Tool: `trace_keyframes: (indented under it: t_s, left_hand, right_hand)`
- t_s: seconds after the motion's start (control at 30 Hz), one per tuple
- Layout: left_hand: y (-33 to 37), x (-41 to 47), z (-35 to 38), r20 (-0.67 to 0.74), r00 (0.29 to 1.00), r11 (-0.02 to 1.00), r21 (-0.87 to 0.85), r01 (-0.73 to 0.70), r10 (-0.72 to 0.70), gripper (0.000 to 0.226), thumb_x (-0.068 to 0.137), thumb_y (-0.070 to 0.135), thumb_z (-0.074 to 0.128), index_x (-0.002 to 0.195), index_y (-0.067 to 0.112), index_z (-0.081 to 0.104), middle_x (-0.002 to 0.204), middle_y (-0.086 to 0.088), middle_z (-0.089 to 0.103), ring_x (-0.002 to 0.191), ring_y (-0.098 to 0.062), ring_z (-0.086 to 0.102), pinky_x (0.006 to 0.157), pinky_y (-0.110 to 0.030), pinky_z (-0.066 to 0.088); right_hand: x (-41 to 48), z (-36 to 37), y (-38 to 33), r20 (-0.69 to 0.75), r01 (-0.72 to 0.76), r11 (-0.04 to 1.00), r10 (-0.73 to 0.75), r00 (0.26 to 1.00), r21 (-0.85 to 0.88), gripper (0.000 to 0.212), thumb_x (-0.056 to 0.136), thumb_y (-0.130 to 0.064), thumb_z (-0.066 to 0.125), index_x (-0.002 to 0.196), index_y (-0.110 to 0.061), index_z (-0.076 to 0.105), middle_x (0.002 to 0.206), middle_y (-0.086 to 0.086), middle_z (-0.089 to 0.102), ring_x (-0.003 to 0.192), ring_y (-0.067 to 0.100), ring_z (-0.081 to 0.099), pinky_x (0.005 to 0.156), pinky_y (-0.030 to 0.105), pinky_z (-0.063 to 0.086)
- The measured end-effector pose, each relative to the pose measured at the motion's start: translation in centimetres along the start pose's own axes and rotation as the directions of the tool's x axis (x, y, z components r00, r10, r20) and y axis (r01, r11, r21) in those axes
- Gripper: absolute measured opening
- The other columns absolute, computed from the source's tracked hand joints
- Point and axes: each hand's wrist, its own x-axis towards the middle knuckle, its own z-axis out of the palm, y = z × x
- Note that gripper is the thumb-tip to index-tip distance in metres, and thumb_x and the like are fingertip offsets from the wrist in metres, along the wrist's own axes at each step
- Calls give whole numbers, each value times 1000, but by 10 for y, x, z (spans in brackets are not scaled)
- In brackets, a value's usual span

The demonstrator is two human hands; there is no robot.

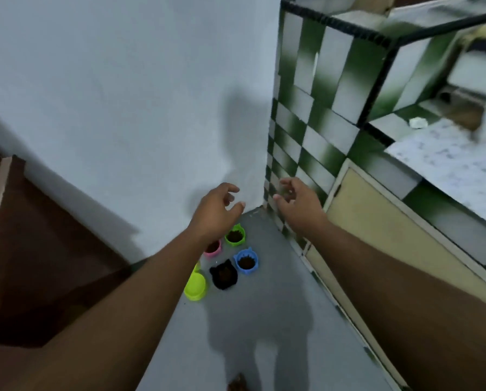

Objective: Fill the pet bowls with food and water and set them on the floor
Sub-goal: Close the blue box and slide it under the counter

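Several small pet bowls stand together on the grey floor near the wall corner. The green bowl (235,235), the blue bowl (246,261), the black bowl (224,275) and the pink bowl (213,247) each hold brown food. A yellow-green bowl (195,286) sits at the front left, its contents not discernible. My left hand (217,208) hovers high above the bowls, fingers loosely curled, holding nothing. My right hand (296,198) is raised beside it, also loose and holding nothing. My left forearm hides part of the pink bowl.
A pale wall fills the left. A green-and-white tiled counter (329,114) with a cream cabinet door (377,221) runs along the right, topped by a speckled worktop (447,156). A brown door (38,249) stands at the left. Something brown (237,383) lies on the floor at the bottom.
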Motion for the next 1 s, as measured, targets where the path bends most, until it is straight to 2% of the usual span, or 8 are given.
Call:
trace_keyframes:
  t_s: [0.1,0.2,0.5,0.57,0.7,0.8,0.93,1.0]
  left_hand:
    - [38,-8,33,64,995,997,-20,-77,78,30,95,31,69,123,25,62,108,2,63,103,-14,62,84,-26,44]
    - [76,-20,66,114,983,989,-53,-136,141,25,95,29,68,120,25,62,102,6,63,99,-12,63,76,-21,44]
    - [207,-115,189,297,888,936,-133,-327,352,25,94,25,69,118,22,64,102,-3,68,96,-18,66,82,-32,55]
    - [233,-145,215,319,855,913,-144,-382,408,23,94,26,70,116,24,64,98,2,68,92,-14,66,82,-31,54]
    - [282,-199,260,376,780,866,-225,-448,501,20,94,19,70,112,25,63,89,8,67,89,-7,68,73,-13,45]
    - [315,-236,291,423,717,832,-312,-460,554,19,95,18,70,112,22,64,87,6,67,89,-10,68,81,-23,51]
    - [357,-284,324,502,645,818,-363,-447,576,19,97,24,67,116,24,64,93,8,68,91,0,65,78,-17,48]
    - [374,-302,341,537,609,812,-371,-451,583,20,96,29,68,116,27,64,97,7,69,94,-4,66,78,-21,49]
  right_hand:
    - [-31,-47,23,-114,-46,998,50,992,39,41,93,-28,66,131,-19,56,120,-1,61,108,15,60,96,31,50]
    - [-68,-93,43,-216,-53,997,64,974,53,35,94,-23,65,127,-18,57,114,-4,59,103,15,60,89,25,48]
    - [-224,-234,110,-475,-131,990,144,868,62,36,93,-26,66,127,-21,57,119,-2,62,100,14,63,87,30,53]
    - [-264,-263,120,-528,-150,986,167,833,74,36,93,-27,65,128,-19,57,119,-1,63,102,13,62,88,27,51]
    - [-341,-315,142,-592,-206,974,223,774,97,34,94,-29,63,126,-21,56,116,-3,61,100,13,62,87,30,53]
    - [-390,-348,157,-648,-248,962,262,715,116,31,94,-30,63,124,-24,56,112,-6,61,98,10,60,85,30,54]
    - [-446,-380,177,-709,-298,942,316,630,155,31,96,-32,61,126,-26,55,115,-7,59,98,6,59,72,21,51]
    - [-468,-393,187,-737,-315,933,337,586,176,32,95,-31,62,126,-25,55,115,-6,60,97,8,61,78,28,56]
